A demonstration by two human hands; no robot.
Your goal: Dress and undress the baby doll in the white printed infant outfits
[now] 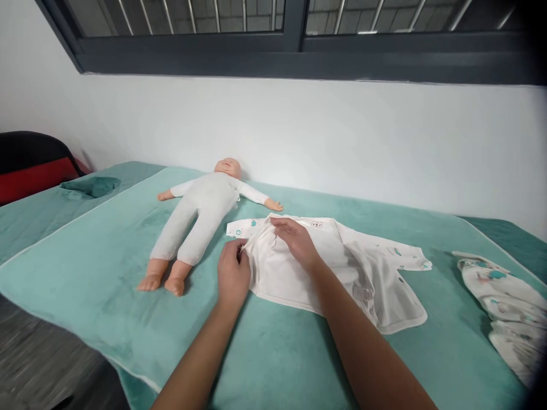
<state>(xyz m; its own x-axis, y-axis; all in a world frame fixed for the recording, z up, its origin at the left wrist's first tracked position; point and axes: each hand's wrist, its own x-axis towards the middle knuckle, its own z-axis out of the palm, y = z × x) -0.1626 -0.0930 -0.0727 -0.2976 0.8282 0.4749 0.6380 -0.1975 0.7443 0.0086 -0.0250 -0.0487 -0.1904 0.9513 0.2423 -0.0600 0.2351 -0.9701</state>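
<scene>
Across my view spreads the green cover, with the white shirt laid out on it just toward 5 o'clock from the middle. The shirt's long axis runs from 9 o'clock to just past 3, one sleeve at either end; its neck side faces 12 and its hem 6, with a loose front flap slanting out at 4. At the shirt's 10 o'clock, the doll lies on its back, head toward 1 and feet toward 7. Patterned cloth sits at the shirt's 4 o'clock. My right hand reaches over the shirt, fingers straight, close together and aimed at 10; I can't tell whether its hidden thumb pinches the fold. My left hand points to 12, curled, thumb and fingers clamped on the shirt's 9 o'clock edge.
</scene>
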